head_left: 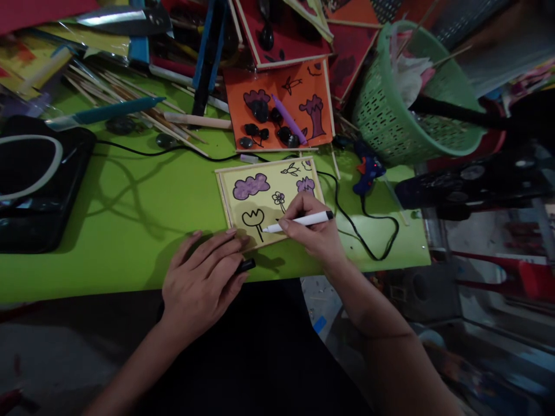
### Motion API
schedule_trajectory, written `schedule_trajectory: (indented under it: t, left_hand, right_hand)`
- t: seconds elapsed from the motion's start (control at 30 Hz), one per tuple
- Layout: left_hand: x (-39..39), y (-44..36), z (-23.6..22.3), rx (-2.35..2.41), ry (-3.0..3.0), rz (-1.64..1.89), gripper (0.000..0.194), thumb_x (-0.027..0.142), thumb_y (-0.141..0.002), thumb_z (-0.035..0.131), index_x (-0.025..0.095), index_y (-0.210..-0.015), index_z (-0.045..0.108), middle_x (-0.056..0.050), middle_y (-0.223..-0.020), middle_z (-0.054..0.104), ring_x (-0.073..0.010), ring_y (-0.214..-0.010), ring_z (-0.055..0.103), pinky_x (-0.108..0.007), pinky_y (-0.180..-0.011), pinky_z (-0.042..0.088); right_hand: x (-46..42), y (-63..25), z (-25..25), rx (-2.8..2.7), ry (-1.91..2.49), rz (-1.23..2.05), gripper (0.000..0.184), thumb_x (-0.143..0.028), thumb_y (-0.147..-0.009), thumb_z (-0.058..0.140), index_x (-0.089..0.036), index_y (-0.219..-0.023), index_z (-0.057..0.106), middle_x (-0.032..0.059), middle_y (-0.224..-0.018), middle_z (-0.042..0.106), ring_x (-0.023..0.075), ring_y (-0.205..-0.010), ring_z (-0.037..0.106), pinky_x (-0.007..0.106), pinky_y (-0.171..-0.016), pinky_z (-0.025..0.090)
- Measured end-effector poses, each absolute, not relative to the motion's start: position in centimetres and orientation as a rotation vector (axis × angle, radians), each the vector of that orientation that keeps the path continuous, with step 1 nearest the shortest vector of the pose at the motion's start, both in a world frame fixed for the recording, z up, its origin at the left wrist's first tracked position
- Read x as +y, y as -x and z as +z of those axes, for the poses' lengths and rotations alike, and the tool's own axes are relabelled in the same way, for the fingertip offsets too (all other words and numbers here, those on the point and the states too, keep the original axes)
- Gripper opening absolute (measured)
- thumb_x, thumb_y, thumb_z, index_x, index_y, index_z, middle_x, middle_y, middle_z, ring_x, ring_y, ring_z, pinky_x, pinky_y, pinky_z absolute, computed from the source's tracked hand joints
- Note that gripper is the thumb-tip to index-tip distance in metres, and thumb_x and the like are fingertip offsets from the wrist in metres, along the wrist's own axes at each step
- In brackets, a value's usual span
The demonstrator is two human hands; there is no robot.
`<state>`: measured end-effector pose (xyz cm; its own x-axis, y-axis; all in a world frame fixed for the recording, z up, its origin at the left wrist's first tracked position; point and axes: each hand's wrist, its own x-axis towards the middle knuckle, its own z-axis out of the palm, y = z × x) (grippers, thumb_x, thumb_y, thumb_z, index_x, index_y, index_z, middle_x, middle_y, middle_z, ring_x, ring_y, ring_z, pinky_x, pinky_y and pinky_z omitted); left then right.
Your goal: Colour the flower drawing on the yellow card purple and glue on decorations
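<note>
My right hand [318, 234] grips a white marker [310, 219] with a black end. The marker's tip is at the stem of a black-outlined tulip [253, 218] on a yellow picture card [232, 209] framed with thin sticks. The card also bears a purple cloud, a small flower, a bird and a purple tree partly behind my fingers. My left hand [203, 277] lies at the card's lower left edge, fingers stretched forward. Between its thumb and forefinger sits a black marker cap [246, 266].
Behind the card lies an orange picture [260, 84] with dark stones and a purple pen [289, 120]. A green basket [377, 110] and a blue glue gun [368, 170] with a looping cord are right. A black device [39, 214], sticks and a knife [125, 22] are left.
</note>
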<state>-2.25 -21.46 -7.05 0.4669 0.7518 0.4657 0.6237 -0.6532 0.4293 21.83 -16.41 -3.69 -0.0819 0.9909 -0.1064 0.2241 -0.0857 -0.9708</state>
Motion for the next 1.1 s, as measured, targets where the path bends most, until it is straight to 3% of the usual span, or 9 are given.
schedule_trajectory:
  t: [1.1]
  left_hand:
    - [-21.43, 2.19, -6.72, 1.201, -2.491, 0.928, 0.011, 0.018, -0.100, 0.064, 0.022, -0.110, 0.066, -0.008, -0.124, 0.082, -0.0298, -0.123, 0.074, -0.050, -0.116, 0.045]
  right_hand:
    - [-16.17, -22.24, -3.51, -1.399, 1.371, 1.319, 0.020, -0.026, -0.081, 0.076, -0.023, -0.072, 0.059, -0.0055, -0.067, 0.052, 0.0123, -0.061, 0.043, 0.029, -0.057, 0.031]
